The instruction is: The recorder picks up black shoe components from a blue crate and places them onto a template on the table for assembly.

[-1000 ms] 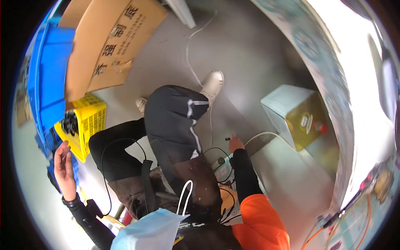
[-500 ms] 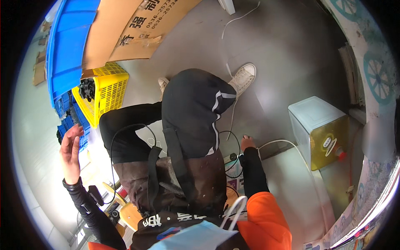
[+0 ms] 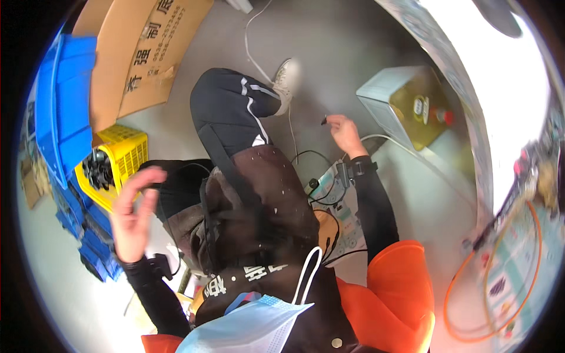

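Note:
My left hand (image 3: 134,220) is raised at the left, somewhat blurred, with its fingers apart and nothing in them. Nearest to it are the yellow crate (image 3: 130,154) and several blue plastic bins (image 3: 94,226). My right hand (image 3: 346,136) is held out over the floor to the right of my knee. Its fingertips are pinched on a small black piece (image 3: 324,120), too small to make out its kind. Black parts (image 3: 99,169) lie in the yellow crate.
A large blue bin (image 3: 66,106) and a cardboard box (image 3: 156,53) stand at the upper left. On the right is a square metal can (image 3: 394,100) with a red cap (image 3: 441,116). A white cable (image 3: 248,44) crosses the floor; an orange hose (image 3: 450,297) loops at lower right.
My right hand has come up and forward from beside my thigh, now with a small black piece in its fingertips. My left hand has moved right. The whole view has shifted.

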A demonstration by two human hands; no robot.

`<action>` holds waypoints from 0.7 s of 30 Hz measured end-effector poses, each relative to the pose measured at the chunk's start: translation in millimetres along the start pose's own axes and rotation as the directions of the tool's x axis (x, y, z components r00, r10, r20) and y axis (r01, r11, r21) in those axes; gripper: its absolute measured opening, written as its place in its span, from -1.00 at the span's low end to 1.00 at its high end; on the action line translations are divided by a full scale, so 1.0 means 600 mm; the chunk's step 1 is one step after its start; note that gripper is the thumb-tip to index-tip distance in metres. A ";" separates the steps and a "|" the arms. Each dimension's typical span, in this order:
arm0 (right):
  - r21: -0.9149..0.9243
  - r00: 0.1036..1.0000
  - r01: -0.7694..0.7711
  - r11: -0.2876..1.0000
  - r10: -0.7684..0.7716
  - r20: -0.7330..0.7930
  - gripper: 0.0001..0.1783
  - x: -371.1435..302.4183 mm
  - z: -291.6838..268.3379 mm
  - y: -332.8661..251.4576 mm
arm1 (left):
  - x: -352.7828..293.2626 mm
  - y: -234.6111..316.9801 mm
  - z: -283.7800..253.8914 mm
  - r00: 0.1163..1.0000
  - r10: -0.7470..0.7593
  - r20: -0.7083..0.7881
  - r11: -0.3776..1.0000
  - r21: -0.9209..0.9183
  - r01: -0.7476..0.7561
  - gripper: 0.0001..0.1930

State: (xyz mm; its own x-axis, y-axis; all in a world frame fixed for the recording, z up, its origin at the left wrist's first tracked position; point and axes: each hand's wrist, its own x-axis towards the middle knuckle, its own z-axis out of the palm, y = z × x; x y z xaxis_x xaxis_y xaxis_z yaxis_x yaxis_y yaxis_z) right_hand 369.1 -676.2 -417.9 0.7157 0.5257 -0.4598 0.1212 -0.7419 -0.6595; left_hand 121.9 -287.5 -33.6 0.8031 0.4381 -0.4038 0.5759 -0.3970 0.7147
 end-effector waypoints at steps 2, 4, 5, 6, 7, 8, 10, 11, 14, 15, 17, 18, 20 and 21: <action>0.225 0.996 0.040 0.974 -0.022 -0.085 -0.71 -0.029 -0.071 -0.099 | -0.005 0.028 0.055 0.973 0.121 0.195 0.993 -0.032 -0.117 -0.69; 0.384 0.994 0.075 0.920 -0.038 -0.104 -0.74 -0.061 -0.099 -0.161 | -0.021 0.041 0.102 0.844 0.326 0.426 0.941 -0.064 -0.332 -0.69; 0.538 0.994 0.104 0.837 -0.069 -0.085 -0.77 -0.070 -0.109 -0.196 | -0.035 0.043 0.124 0.763 0.361 0.536 0.923 -0.091 -0.373 -0.68; 0.626 0.997 0.071 0.776 -0.031 -0.075 -0.81 -0.091 -0.123 -0.239 | -0.048 0.036 0.149 0.668 0.390 0.634 0.904 -0.126 -0.409 -0.67; 0.630 0.991 0.130 0.766 -0.076 -0.112 -0.82 -0.106 -0.132 -0.258 | -0.065 0.028 0.179 0.608 0.475 0.636 0.854 -0.168 -0.492 -0.66; 0.632 0.982 0.186 0.752 -0.122 -0.144 -0.83 -0.117 -0.140 -0.275 | -0.079 0.017 0.204 0.544 0.550 0.634 0.798 -0.206 -0.566 -0.66; 0.646 0.982 0.191 0.739 -0.141 -0.129 -0.85 -0.164 -0.169 -0.328 | -0.104 0.005 0.204 0.461 0.605 0.650 0.736 -0.235 -0.634 -0.64; 0.667 0.983 0.182 0.723 -0.153 -0.102 -0.86 -0.188 -0.179 -0.357 | -0.119 0.012 0.184 0.431 0.627 0.650 0.683 -0.192 -0.704 -0.64; 0.725 0.955 0.161 0.670 -0.290 0.056 -0.87 -0.256 -0.186 -0.425 | -0.168 0.018 0.121 0.406 0.694 0.594 0.599 -0.164 -0.784 -0.58; 0.689 0.949 0.131 0.712 -0.291 0.120 -0.86 -0.280 -0.188 -0.447 | -0.184 0.017 0.107 0.384 0.706 0.595 0.609 -0.234 -0.757 -0.57; 0.541 0.927 0.061 0.839 -0.248 0.280 -0.84 -0.324 -0.195 -0.484 | -0.201 0.001 0.094 0.297 0.747 0.595 0.602 -0.415 -0.682 -0.55; 0.421 0.908 0.022 0.907 -0.194 0.371 -0.82 -0.344 -0.201 -0.495 | -0.212 0.001 0.090 0.293 0.692 0.660 0.676 -0.450 -0.583 -0.52; 0.319 0.869 0.034 0.947 -0.185 0.458 -0.76 -0.374 -0.211 -0.494 | -0.218 0.003 0.091 0.289 0.748 0.597 0.652 -0.581 -0.487 -0.48; 0.254 0.849 0.031 0.967 -0.160 0.504 -0.71 -0.388 -0.217 -0.497 | -0.219 0.009 0.084 0.239 0.776 0.584 0.614 -0.614 -0.496 -0.45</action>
State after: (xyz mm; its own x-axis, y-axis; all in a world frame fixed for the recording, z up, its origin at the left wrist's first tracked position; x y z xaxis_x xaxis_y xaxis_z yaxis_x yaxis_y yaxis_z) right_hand 256.0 -631.9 -36.7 0.2412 0.7746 -0.5846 -0.0350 -0.5951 -0.8029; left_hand 27.1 -387.9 -5.6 0.7281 -0.6740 0.1248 -0.1386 0.0336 0.9898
